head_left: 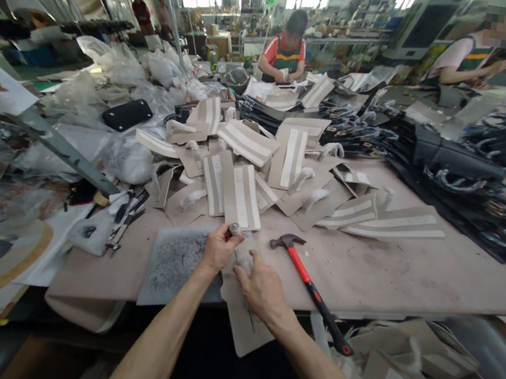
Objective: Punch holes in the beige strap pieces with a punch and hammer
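My left hand [219, 249] is closed around a short metal punch [234, 229], whose round end points up. Just right of it, my right hand [267, 288] grips a beige panel [244, 331] by its white-wrapped handle [243, 256], thumb and forefinger on either side. The panel hangs over the table's front edge, and my hands hide part of it. A claw hammer [304, 273] with a red and black handle lies to the right, its grip jutting past the edge. Under my left hand is a grey, worn slab [176, 260].
Beige panels with white strips [242, 197] are heaped ahead. Black bag pieces [456, 163] are stacked at the right. Pliers-like tools [124, 221] and clear plastic bags [129, 158] lie left, beside a slanting metal bar [64, 145]. A co-worker [285, 52] sits across the table.
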`<state>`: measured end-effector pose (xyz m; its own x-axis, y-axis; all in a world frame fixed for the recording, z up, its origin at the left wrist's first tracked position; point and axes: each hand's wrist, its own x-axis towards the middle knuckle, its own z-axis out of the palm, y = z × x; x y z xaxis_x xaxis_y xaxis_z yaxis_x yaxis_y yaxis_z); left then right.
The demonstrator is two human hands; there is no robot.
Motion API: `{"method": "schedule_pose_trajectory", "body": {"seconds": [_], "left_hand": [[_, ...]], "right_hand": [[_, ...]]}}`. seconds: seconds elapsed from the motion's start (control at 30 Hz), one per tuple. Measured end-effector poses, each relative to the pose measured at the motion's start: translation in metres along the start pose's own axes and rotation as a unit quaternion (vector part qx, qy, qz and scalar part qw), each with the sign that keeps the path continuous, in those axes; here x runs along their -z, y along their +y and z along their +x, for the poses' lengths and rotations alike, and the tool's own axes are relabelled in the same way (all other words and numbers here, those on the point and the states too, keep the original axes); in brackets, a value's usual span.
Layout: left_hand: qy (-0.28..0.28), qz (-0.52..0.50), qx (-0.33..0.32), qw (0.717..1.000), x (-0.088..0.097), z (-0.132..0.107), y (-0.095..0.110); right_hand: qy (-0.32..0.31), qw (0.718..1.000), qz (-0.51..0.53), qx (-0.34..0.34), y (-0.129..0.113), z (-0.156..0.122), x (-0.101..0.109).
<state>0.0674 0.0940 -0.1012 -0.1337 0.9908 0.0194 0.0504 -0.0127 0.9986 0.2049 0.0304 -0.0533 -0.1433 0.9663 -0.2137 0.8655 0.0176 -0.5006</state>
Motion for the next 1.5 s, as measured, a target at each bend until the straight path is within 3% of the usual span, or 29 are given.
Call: {"method": "schedule_pose_trajectory", "body": {"seconds": [0.2, 0.37, 0.57, 0.93, 1.1, 1.2, 1.37, 1.43, 1.5], "left_hand": [[-0.004, 0.014, -0.001, 1.0, -0.005, 0.003, -0.009], [-0.02, -0.021, 0.008, 1.0, 0.0, -0.004, -0.022], [-0.058, -0.028, 0.02, 0.998, 0.006, -0.004, -0.022], [-0.062, 0.006, 0.009, 0.998, 0.006, -0.004, -0.025], [-0.079, 0.036, -0.012, 0.996, 0.006, -0.005, -0.028], [-0.099, 0.064, -0.027, 0.993, 0.008, -0.003, -0.028], [-0.163, 0.158, -0.075, 0.971, 0.013, 0.001, -0.019], [-0.174, 0.166, -0.085, 0.967, 0.014, 0.0, -0.016], [-0.171, 0.156, -0.09, 0.969, 0.015, -0.002, -0.015]], "right_hand": [[0.01, 0.999, 0.037, 0.0, -0.006, 0.007, -0.012], [-0.006, 1.0, -0.004, 0.019, -0.003, -0.004, -0.022], [-0.036, 0.998, -0.034, 0.046, 0.003, -0.009, -0.02], [-0.023, 0.995, 0.075, 0.061, 0.017, -0.011, -0.013], [0.049, 0.997, 0.038, 0.043, 0.044, -0.008, -0.003], [0.115, 0.991, -0.065, 0.015, 0.073, -0.003, 0.001], [0.14, 0.962, -0.225, -0.06, 0.116, -0.001, 0.003], [0.13, 0.963, -0.215, -0.097, 0.127, 0.0, 0.007], [0.084, 0.982, -0.089, -0.143, 0.133, 0.0, 0.013]]}}
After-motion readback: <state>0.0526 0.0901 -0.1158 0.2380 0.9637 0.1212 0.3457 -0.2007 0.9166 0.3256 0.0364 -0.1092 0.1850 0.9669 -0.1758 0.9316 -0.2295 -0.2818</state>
